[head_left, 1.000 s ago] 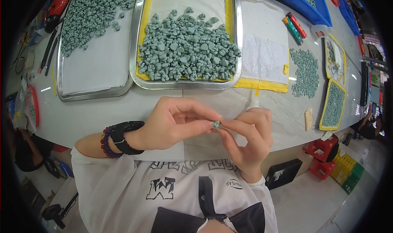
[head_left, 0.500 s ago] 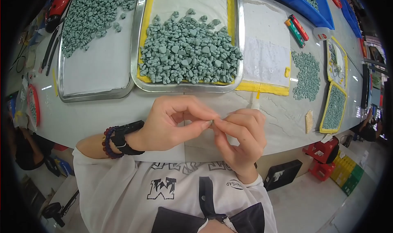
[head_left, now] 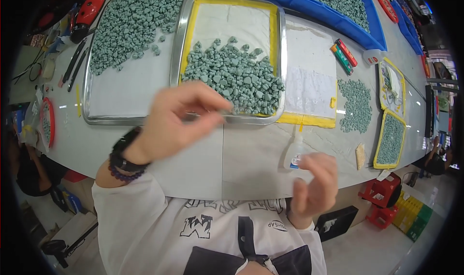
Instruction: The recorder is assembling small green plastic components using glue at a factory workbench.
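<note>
While left hand hovers, fingers near-pinched, hold unclear, stones beyond suggest careful reach; right hand: fingers parted, empty.

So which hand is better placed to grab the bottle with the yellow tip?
Probably your right hand: it's open and right beside the bottle, though contact is unclear. Your left hand, blurred, is farther off, by the middle tray.
</note>
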{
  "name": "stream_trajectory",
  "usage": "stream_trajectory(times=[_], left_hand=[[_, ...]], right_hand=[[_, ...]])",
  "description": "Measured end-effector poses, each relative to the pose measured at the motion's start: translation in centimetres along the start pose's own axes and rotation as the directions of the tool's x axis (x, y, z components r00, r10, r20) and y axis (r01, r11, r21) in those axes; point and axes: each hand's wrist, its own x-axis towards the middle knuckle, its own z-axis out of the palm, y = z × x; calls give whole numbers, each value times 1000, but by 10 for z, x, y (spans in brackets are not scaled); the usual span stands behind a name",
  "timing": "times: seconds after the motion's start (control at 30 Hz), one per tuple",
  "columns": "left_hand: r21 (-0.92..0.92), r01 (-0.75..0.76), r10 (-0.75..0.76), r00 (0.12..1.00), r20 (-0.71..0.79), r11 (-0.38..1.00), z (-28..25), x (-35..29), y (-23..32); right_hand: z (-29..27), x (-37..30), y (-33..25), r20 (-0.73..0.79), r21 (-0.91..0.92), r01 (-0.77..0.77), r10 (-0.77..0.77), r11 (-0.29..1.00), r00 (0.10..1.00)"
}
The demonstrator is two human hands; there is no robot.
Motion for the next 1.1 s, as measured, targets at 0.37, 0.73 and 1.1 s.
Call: stream_trajectory(times=[0.37,0.73,1.1], left_hand=[[840,-206,377,926,2,503,-72,60,-16],[-236,-36,71,987,143,971,-39,33,30],[-421,536,-363,830,424,732,49,-7,-44]], right_hand=[[-31,-37,34,-87,-55,-337,332,940,939],[-40,-22,30,111,-128,-255,270,958,957],[7,-19,15,-57,581,-133,203,803,978]])
